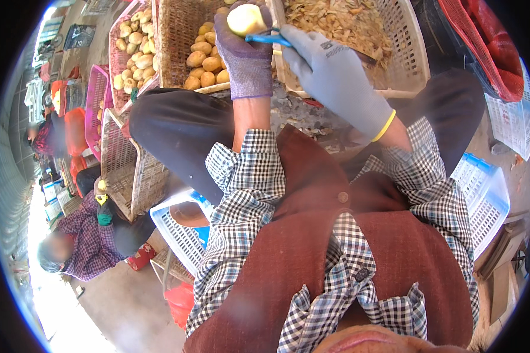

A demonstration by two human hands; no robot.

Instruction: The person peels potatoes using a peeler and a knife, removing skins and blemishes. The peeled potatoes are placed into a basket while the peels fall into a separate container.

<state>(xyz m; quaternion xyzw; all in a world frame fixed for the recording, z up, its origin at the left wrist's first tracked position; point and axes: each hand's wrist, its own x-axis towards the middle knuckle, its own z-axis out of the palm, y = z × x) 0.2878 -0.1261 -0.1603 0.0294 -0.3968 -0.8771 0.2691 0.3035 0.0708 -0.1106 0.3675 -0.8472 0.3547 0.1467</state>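
Note:
My left hand (247, 61), in a purple knit glove, grips a pale, largely peeled potato (245, 20) near the top of the view. Wearing a grey coated glove with a yellow cuff, my right hand (335, 75) holds a blue-handled peeler (269, 39) against or close beside the potato; its blade is hard to make out. Below and left of the potato, unpeeled potatoes (207, 61) lie in a dirty plastic crate (173, 48). Beyond my right hand, a second crate (408, 48) holds a heap of peelings (335, 17).
A pink crate (115, 95) of potatoes stands farther left, near a magenta basket (98, 110). A seated co-worker (90, 229) is at the left beside a worn crate (119, 159). White-and-blue baskets (486, 198) lie at the right, below a red mesh bag (490, 48).

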